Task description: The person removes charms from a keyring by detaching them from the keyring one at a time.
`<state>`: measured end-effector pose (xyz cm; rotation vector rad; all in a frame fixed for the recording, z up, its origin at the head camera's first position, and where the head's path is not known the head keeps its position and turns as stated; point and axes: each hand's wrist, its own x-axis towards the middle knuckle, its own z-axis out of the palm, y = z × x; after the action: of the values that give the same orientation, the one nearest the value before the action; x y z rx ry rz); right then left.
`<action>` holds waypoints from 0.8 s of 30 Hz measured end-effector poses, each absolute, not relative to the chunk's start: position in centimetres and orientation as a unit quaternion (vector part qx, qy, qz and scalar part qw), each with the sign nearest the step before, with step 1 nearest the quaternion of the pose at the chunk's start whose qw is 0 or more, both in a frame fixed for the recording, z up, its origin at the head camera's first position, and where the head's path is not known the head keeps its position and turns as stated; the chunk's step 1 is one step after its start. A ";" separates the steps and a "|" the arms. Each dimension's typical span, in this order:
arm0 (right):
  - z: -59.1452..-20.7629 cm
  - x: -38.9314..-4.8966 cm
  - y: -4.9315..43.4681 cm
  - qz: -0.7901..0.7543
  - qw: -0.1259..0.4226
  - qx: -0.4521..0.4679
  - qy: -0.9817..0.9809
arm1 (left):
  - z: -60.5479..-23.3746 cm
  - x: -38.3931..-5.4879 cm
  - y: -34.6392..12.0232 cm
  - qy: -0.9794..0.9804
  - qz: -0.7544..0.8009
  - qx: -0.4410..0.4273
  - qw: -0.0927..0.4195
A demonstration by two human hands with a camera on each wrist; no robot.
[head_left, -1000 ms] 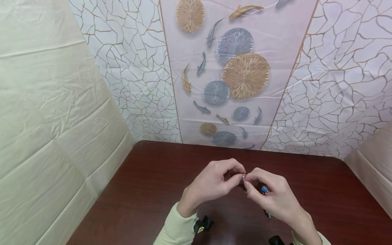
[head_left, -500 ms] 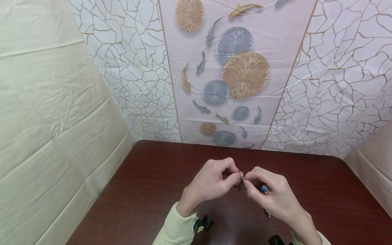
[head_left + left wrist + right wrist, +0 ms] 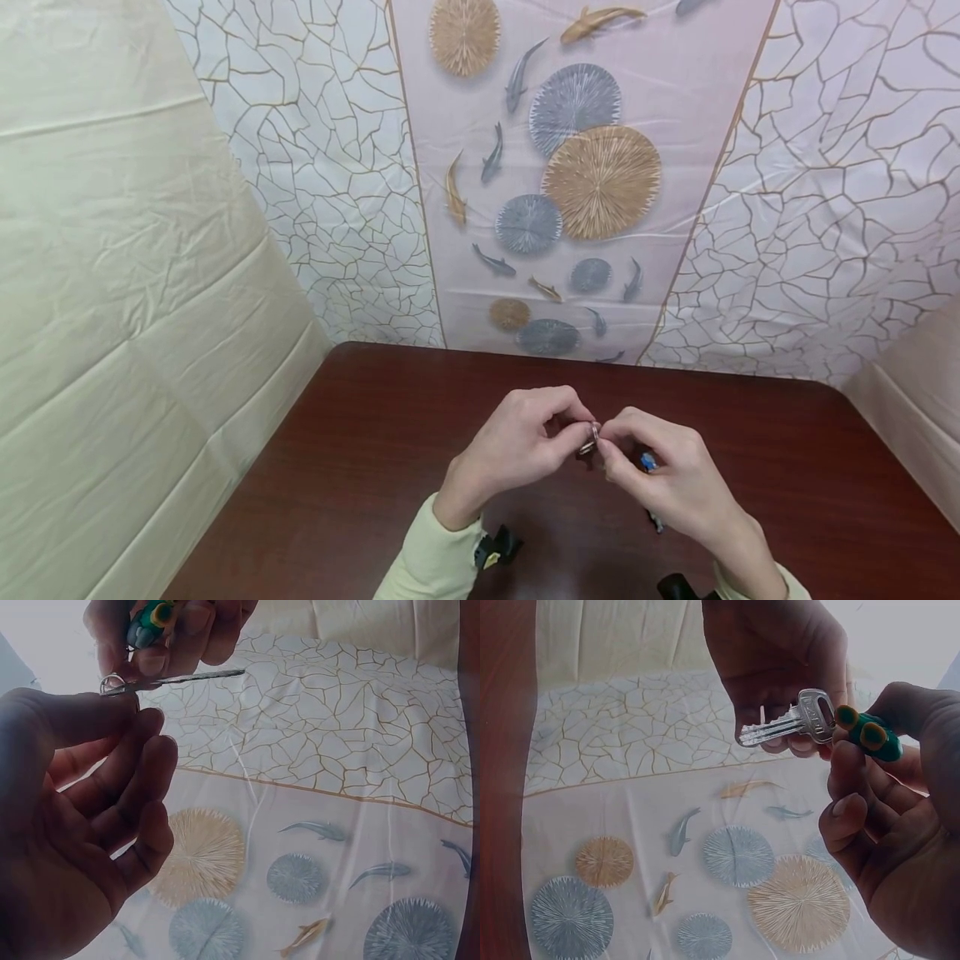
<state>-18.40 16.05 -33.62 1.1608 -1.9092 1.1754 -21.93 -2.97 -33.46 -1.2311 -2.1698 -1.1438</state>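
My left hand (image 3: 517,442) and right hand (image 3: 675,475) meet fingertip to fingertip above the table. Between them is a small metal key ring (image 3: 112,681), pinched by thumb and forefinger on each side. A silver key (image 3: 784,727) with a toothed blade hangs from the ring by its slotted head, near the left fingers. Against the right fingers lies a green charm (image 3: 877,742) with round yellow-orange spots. A small blue piece (image 3: 648,462) shows beside the right thumb in the head view; what it belongs to is unclear. Fingertips hide part of the ring.
The dark red-brown table (image 3: 360,433) spreads beneath both hands. A patterned cloth (image 3: 352,167) rises behind its far edge, and a cream cloth (image 3: 135,250) stands at the left. Black camera mounts (image 3: 497,548) sit at the wrists.
Both hands stay almost in place. The ring tilted between the fingertips, the left fingers shifted slightly, and a shiny metal part now shows below them.
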 end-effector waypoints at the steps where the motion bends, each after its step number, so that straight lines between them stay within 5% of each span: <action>1: -33.6 -18.4 16.0 0.446 0.301 0.438 -0.720 | -33.5 -21.9 -3.0 -0.777 -0.406 -0.437 0.201; 24: -33.8 -18.5 16.0 0.441 0.302 0.432 -0.726 | -33.5 -21.9 -2.9 -0.777 -0.401 -0.437 0.210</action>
<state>-18.54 16.02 -33.82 1.1464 -1.9257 1.1696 -21.92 -2.94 -33.48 -1.2147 -2.1619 -1.1144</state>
